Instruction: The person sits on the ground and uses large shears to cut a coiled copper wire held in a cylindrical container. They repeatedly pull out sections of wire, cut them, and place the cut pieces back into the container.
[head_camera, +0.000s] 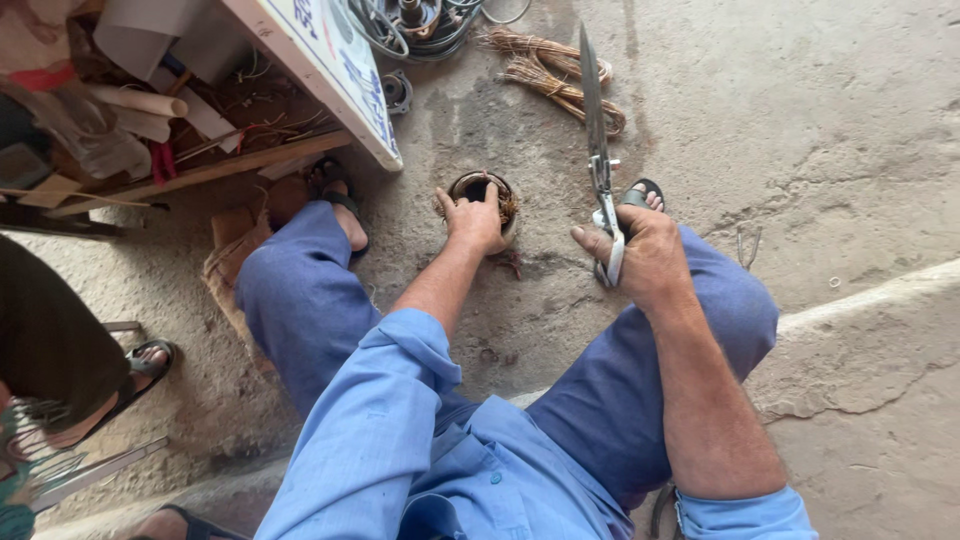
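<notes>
Knees bent, my left hand (473, 219) gripped the stator (480, 190) rim; my right hand (640, 255) closed around shears (600, 150), blades shut. Cutting its copper windings seemingly came next.

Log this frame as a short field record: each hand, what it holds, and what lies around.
left hand: grips the rim of a round motor stator on the concrete floor
right hand: closed on the handles of long metal shears, blades pointing away
nearby: copper wire bundles behind the stator
posture: seated, blue clothes, sandals
other person: sandalled foot at left
</notes>
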